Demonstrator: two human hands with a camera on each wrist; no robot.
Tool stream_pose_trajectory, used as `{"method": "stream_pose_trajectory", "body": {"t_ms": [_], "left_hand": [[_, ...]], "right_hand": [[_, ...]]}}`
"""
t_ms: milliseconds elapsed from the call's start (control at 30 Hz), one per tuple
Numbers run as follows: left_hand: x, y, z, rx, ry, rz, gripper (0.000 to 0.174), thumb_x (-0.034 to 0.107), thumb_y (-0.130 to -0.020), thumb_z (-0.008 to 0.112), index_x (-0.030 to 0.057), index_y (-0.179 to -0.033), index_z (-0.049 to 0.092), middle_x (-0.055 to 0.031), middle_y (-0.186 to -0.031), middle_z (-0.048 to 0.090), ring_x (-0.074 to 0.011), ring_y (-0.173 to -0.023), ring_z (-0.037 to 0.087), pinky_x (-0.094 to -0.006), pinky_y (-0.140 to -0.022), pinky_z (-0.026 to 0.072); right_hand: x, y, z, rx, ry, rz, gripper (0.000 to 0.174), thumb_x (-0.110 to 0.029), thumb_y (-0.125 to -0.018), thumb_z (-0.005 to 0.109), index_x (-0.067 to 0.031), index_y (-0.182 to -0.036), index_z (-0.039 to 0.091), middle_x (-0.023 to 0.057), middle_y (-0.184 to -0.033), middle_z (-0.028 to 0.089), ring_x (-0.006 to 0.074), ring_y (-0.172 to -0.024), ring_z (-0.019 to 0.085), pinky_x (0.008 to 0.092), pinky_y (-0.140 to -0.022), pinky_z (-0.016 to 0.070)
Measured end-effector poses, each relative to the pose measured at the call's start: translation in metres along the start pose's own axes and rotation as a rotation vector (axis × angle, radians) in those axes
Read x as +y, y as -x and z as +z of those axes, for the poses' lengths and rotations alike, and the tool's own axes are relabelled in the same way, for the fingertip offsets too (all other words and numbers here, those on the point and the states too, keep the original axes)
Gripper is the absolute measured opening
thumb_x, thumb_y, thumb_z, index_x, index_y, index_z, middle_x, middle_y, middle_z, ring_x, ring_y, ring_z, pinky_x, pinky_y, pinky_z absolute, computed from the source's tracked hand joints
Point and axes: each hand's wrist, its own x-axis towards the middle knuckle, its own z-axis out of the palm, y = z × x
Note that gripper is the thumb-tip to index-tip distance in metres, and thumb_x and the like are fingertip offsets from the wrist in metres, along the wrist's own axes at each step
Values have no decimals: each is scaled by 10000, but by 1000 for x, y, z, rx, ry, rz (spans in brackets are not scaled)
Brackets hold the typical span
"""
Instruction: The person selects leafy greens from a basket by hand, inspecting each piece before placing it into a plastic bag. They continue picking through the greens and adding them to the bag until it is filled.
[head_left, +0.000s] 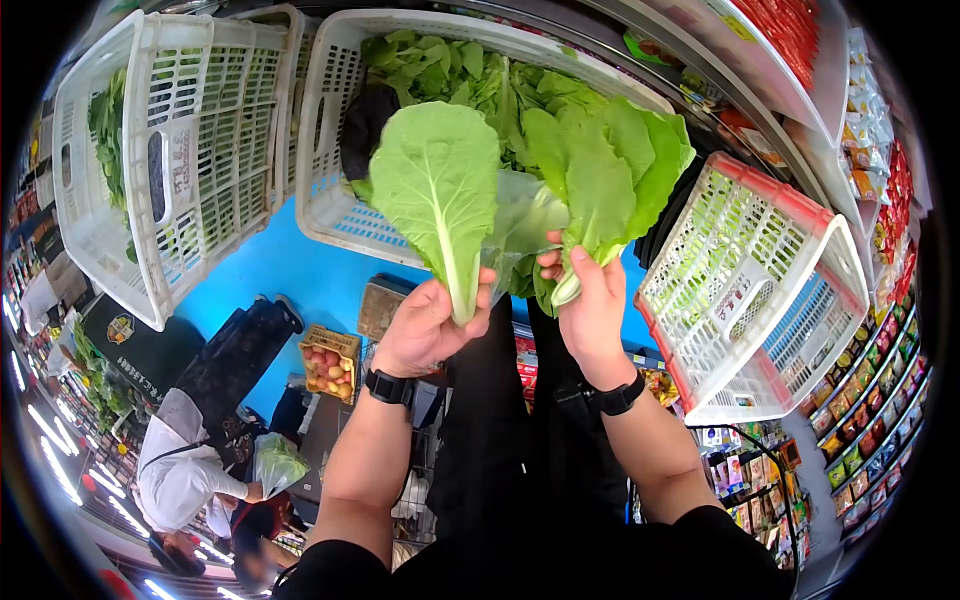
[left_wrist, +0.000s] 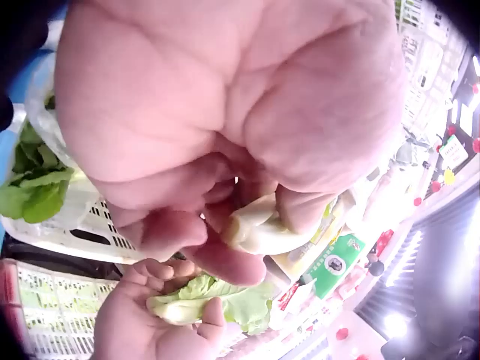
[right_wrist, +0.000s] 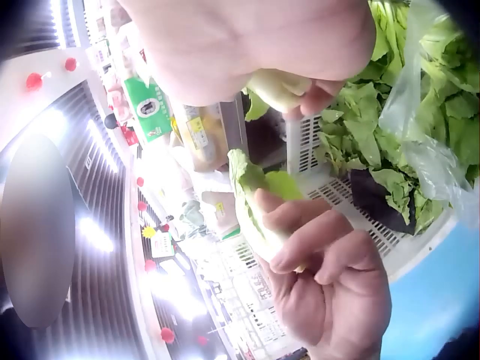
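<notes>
My left hand (head_left: 432, 328) pinches the pale stalk of a broad, light-green leaf (head_left: 435, 180), which stands up with its veined face in view. Beside it, my right hand (head_left: 594, 308) grips the white base of a bunch of leafy greens (head_left: 605, 175), its leaves spreading up and to the right. The left wrist view shows the cut white stalk end (left_wrist: 262, 229) between the left thumb and fingers. Behind the hands, a clear plastic bag (head_left: 522, 212) hangs partly hidden by the leaves. A white crate (head_left: 325, 130) with more leafy greens (head_left: 500, 85) lies beyond.
Another white crate (head_left: 205, 130) stands at the left, and a red-rimmed white crate (head_left: 745, 290) at the right. A dark cloth or bag (head_left: 372, 130) lies in the middle crate. Shelves of packets (head_left: 880, 400) line the right side. People (head_left: 185, 455) stand at lower left, near a fruit crate (head_left: 330, 362).
</notes>
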Motion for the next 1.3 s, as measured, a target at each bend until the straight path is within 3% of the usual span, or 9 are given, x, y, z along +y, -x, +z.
{"method": "stream_pose_trajectory", "body": {"t_ms": [33, 133, 233, 400, 500, 600, 667, 867, 1300], "left_hand": [[2, 0, 4, -1, -2, -2, 569, 372, -1068, 613, -2, -1484, 509, -66, -1180, 633, -163, -831, 554, -303, -752, 445], [6, -8, 24, 438, -458, 9, 404, 267, -1071, 641, -1, -1373, 613, -27, -1075, 692, -105, -827, 597, -267, -771, 494], [3, -12, 29, 508, -788, 52, 350, 186, -1051, 673, 2, -1345, 630, -11, -1110, 693, -53, -842, 571, -229, -764, 491], [-15, -21, 43, 542, -690, 247, 402, 35, -993, 720, -61, -1352, 568, -92, -1201, 710, -123, -1114, 656, -282, -964, 524], [-23, -25, 47, 548, -691, 291, 417, 37, -988, 730, -55, -1358, 562, -110, -1236, 705, -131, -1091, 666, -286, -950, 533], [-30, -26, 50, 548, -832, 284, 384, 68, -969, 763, -47, -1296, 598, -102, -1173, 729, -140, -1033, 688, -295, -907, 550], [-33, -26, 52, 520, -1036, 265, 345, 108, -964, 781, -39, -1236, 628, -80, -1091, 747, -140, -977, 693, -307, -882, 555], [-50, -29, 51, 530, -746, 383, 312, 135, -1021, 713, -35, -1256, 597, -91, -1149, 724, -139, -1030, 666, -316, -941, 532], [-47, -35, 65, 527, -723, 447, 309, 152, -1096, 573, -35, -1334, 512, -107, -1268, 654, -150, -1161, 605, -325, -1034, 479]], "right_hand": [[-2, 1, -1, 0, -97, 8, 266, -139, -1060, 590, -1, -1286, 564, 109, -1148, 682, 175, -915, 669, 348, -837, 545], [5, 11, -12, -24, -1, -61, 278, -120, -1048, 569, -26, -1309, 549, 139, -1158, 682, 215, -901, 678, 364, -816, 548], [9, 25, -4, -81, 93, -184, 251, -118, -1054, 569, 4, -1272, 594, 140, -1214, 687, 195, -968, 682, 353, -860, 552], [9, 26, 3, -63, -169, -71, 461, -181, -1030, 569, -33, -1458, 479, 167, -1355, 614, 259, -1106, 662, 391, -916, 538], [6, 22, 5, -75, -335, -17, 552, -119, -1016, 584, -42, -1533, 407, 175, -1408, 601, 277, -1142, 669, 403, -953, 541], [9, 25, 13, -89, -154, -21, 488, -31, -995, 645, -8, -1463, 509, 123, -1392, 629, 224, -1238, 634, 381, -1036, 514], [15, 26, 16, -45, -53, -22, 393, -14, -975, 698, 16, -1354, 599, 78, -1267, 683, 170, -1133, 653, 341, -1004, 512], [9, 20, 18, 19, -29, -19, 330, -20, -974, 712, 19, -1290, 629, 66, -1241, 681, 156, -1109, 643, 324, -972, 514], [6, 17, 17, 115, -38, 21, 342, 4, -957, 718, -5, -1283, 614, 88, -1206, 686, 202, -1078, 668, 368, -992, 528]]}}
